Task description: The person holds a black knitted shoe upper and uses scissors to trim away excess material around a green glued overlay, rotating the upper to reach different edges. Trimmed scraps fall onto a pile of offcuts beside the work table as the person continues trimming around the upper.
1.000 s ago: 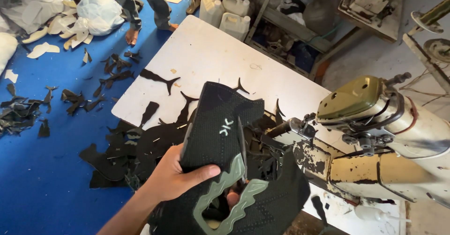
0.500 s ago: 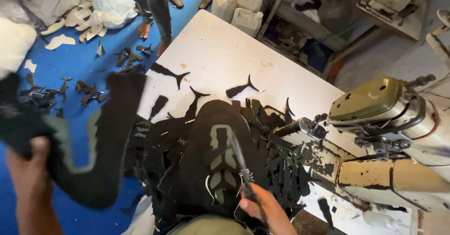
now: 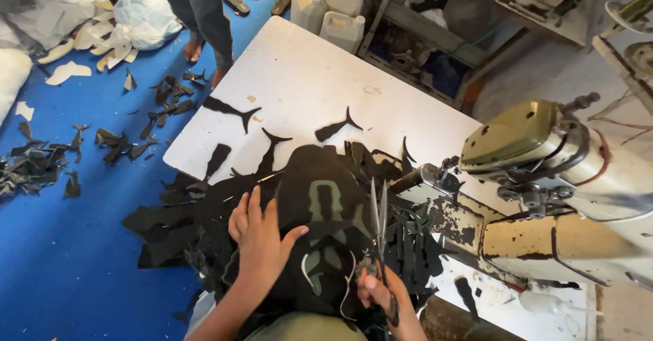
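My left hand [image 3: 260,239] lies flat, fingers spread, on a black shoe upper with grey-green panels [image 3: 320,212] that rests on a heap of black cut pieces [image 3: 183,218]. My right hand [image 3: 381,297] grips a pair of scissors [image 3: 378,218], blades pointing away from me along the upper's right side. Both hands sit at the near edge of the white table [image 3: 306,75].
A worn cream and olive sewing machine [image 3: 544,191] stands to the right. Black scraps [image 3: 41,164] litter the blue floor at left. A person's legs [image 3: 197,14] stand at the table's far corner, beside white bags [image 3: 143,14] and plastic jugs [image 3: 326,4].
My left hand swung a black upper out to the left, let it go, and now presses on the upper on the heap. My right hand with scissors has come into view.
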